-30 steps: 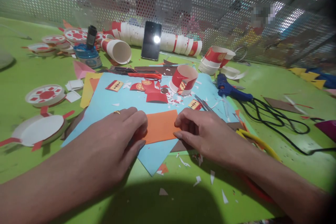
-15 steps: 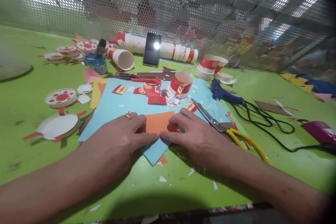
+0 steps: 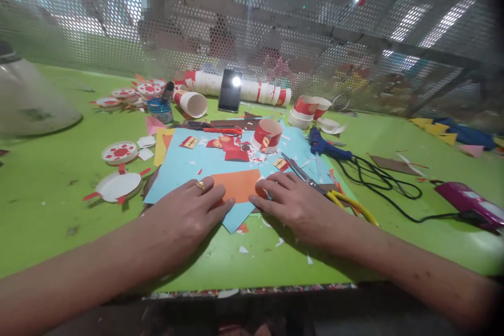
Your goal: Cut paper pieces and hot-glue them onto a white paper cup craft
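A piece of orange paper lies in front of me on a large light-blue sheet, whose pointed corner juts out below it. At the orange paper's left edge, my left hand, with a ring on it, holds it down with curled fingers and thumb. My right hand grips the right edge the same way, thumb near the lower edge. Just beyond the right hand lie scissors with yellow handles. A cut red-and-white paper cup ring stands on the blue sheet near red paper scraps.
A blue glue gun with a black cord lies at right, near a magenta device. White paper discs with red tabs sit at left. Behind are a blue bottle, a phone and stacked cups. The table's front edge is close.
My thumbs have moved apart along the orange paper's lower edge, and more of the orange shows between the hands. The camera view has shifted slightly.
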Motion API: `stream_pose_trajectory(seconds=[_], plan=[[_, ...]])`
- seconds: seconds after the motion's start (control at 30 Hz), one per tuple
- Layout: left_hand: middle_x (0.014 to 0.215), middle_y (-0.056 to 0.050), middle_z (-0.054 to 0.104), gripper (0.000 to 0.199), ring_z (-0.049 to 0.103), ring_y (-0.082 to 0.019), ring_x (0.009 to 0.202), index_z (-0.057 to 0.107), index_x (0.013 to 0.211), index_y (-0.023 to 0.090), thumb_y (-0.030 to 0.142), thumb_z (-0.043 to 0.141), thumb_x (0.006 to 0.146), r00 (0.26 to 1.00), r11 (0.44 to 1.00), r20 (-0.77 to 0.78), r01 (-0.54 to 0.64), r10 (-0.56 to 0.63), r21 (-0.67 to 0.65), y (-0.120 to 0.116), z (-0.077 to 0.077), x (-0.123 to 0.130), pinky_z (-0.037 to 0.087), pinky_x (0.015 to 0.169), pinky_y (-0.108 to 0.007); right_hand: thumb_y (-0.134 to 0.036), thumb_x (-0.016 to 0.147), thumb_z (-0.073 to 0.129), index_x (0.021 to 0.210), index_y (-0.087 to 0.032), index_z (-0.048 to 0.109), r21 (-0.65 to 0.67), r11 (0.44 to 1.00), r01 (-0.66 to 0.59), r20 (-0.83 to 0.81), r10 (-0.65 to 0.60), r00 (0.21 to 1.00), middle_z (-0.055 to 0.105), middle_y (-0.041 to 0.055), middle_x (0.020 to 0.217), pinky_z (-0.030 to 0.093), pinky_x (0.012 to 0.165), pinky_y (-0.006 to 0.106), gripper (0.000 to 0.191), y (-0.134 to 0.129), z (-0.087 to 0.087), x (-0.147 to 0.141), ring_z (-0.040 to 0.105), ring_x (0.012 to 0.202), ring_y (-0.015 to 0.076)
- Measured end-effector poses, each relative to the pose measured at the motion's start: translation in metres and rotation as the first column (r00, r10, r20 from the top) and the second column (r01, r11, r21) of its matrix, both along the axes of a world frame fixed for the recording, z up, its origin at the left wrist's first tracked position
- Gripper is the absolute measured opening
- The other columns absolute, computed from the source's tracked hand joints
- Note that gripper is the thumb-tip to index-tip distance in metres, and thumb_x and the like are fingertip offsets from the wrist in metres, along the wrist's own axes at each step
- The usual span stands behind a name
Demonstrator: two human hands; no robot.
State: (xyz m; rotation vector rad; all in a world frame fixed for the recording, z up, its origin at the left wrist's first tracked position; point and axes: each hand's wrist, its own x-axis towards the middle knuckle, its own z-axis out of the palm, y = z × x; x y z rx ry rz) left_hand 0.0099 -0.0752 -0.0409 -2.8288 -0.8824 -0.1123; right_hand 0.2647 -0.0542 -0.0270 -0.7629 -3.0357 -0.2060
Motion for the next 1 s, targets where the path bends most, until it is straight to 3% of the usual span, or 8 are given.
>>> stream_pose_trajectory(seconds=[0.17,0.43,0.53,0.63,0.73,0.87,1.0], plan=[[0.096,-0.015,0.057,0.032,0.049,-0.025,0.083,0.061,0.107,0.009,0.005,0.04,0.083,0.998,0.999,0.059,-0.009,0.011,-0.034,-0.007,0.001,-0.008,0.045,0.073,-0.041,-0.004,0.084,0.042,0.121,-0.009,0.054,0.028,0.998,0.057,0.003,-0.057,0.998,0.053,0.0164,0.118,0.041,0.084,0.048,0.039,-0.009,-0.001,0.006,0.042,0.108,0.03],[0.094,-0.016,0.056,0.034,0.048,-0.026,0.085,0.062,0.107,0.007,0.003,0.039,0.083,0.994,0.999,0.105,0.01,-0.006,-0.036,-0.008,-0.004,-0.015,0.047,0.073,-0.042,-0.002,0.076,0.049,0.097,-0.009,0.064,0.085,0.99,0.112,-0.026,-0.11,0.994,0.059,0.0161,0.105,0.041,0.081,0.046,0.027,-0.012,-0.004,-0.001,0.045,0.101,0.0295],[0.093,-0.016,0.056,0.033,0.047,-0.026,0.083,0.062,0.104,0.006,0.002,0.038,0.083,0.994,0.999,0.108,0.007,-0.003,-0.035,-0.009,-0.005,-0.015,0.046,0.072,-0.043,-0.001,0.074,0.05,0.101,-0.009,0.063,0.093,0.989,0.116,-0.042,-0.113,0.993,0.059,0.0163,0.109,0.042,0.082,0.048,0.03,-0.01,-0.001,0.004,0.045,0.103,0.0302],[0.092,-0.015,0.055,0.031,0.046,-0.025,0.083,0.063,0.101,0.007,0.003,0.037,0.084,0.99,0.999,0.142,0.003,0.003,-0.04,-0.009,-0.006,-0.015,0.046,0.072,-0.042,0.003,0.076,0.046,0.109,-0.006,0.06,0.142,0.972,0.185,-0.189,-0.157,0.969,0.056,0.0192,0.117,0.041,0.087,0.049,0.037,-0.011,0.007,0.009,0.042,0.107,0.0302],[0.091,-0.014,0.055,0.027,0.046,-0.024,0.082,0.063,0.095,0.01,0.006,0.038,0.086,0.983,0.999,0.18,-0.022,0.028,-0.035,-0.006,-0.006,-0.013,0.045,0.072,-0.04,0.0,0.083,0.043,0.104,-0.006,0.062,0.113,0.966,0.234,-0.338,-0.184,0.923,0.058,0.0193,0.108,0.044,0.084,0.045,0.029,-0.016,0.014,0.006,0.044,0.1,0.027],[0.081,-0.01,0.056,0.026,0.049,-0.021,0.076,0.063,0.079,0.013,0.013,0.039,0.089,0.985,1.0,0.169,-0.017,0.017,-0.001,0.001,0.0,-0.003,0.044,0.072,-0.038,-0.012,0.09,0.046,0.09,-0.011,0.065,0.019,0.981,0.194,-0.371,-0.174,0.912,0.061,0.0124,0.093,0.044,0.081,0.041,0.02,-0.018,0.014,-0.008,0.047,0.09,0.023],[0.072,-0.009,0.058,0.025,0.052,-0.022,0.07,0.062,0.069,0.014,0.022,0.048,0.088,0.995,0.996,0.069,-0.08,0.077,0.049,0.009,0.01,0.012,0.042,0.062,-0.035,-0.013,0.09,0.048,0.09,-0.009,0.066,0.007,0.984,0.177,-0.499,-0.15,0.854,0.063,0.0125,0.09,0.045,0.08,0.04,0.018,-0.012,0.017,-0.014,0.049,0.089,0.0223]])
